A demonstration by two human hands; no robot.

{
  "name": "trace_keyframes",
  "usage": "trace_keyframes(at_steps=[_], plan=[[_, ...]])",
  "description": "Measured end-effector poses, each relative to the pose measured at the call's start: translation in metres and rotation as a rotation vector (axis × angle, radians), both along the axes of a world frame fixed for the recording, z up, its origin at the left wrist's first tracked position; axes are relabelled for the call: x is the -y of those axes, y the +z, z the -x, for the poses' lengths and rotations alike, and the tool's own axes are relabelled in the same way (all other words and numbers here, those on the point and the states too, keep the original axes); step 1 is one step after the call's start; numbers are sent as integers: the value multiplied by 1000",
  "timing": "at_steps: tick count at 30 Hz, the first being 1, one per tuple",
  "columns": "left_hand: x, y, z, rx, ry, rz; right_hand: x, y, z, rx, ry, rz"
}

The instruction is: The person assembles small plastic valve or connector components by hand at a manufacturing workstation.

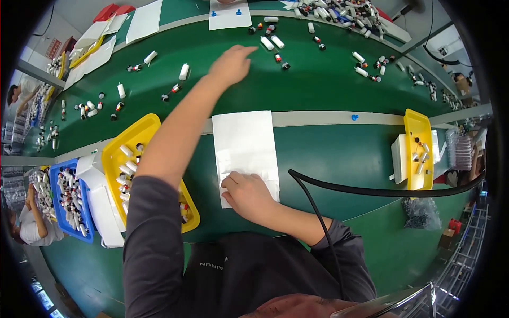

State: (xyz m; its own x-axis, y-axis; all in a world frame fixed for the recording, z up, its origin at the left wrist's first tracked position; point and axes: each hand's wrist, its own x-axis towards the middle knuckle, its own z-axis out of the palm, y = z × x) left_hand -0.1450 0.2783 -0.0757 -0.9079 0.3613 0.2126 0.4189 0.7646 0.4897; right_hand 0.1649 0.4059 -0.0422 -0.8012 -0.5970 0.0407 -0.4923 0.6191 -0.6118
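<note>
My left hand reaches out over the green conveyor belt, fingers stretched forward and apart, with nothing visible in them. Just beyond its fingertips lie a white cylindrical bottle and a second white bottle. Small black, red and white parts are scattered beside them. On the near worktop, my right hand rests on the lower part of a white sheet. Its fingers are curled inward against the sheet; a pale shape shows at them, too indistinct to name.
A yellow tray of bottles stands beside my left arm, with a blue tray farther left. Another yellow tray is at the right. A black cable crosses the worktop. A blue pin-like piece sits on the belt's rail.
</note>
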Motion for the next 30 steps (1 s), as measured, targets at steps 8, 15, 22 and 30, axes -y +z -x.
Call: trace_keyframes(at_steps=[8,15,22,30], plan=[[-77,-22,31,-383,-54,304,-3,-3,-7,-152,37,-38],[-53,28,-35,311,-49,-931,-15,-5,-7,-96,27,-89],[-11,56,-166,1039,228,-1737,-41,30,3,128,148,51],[-13,39,-199,1111,137,-1926,-91,47,49,541,-67,677]])
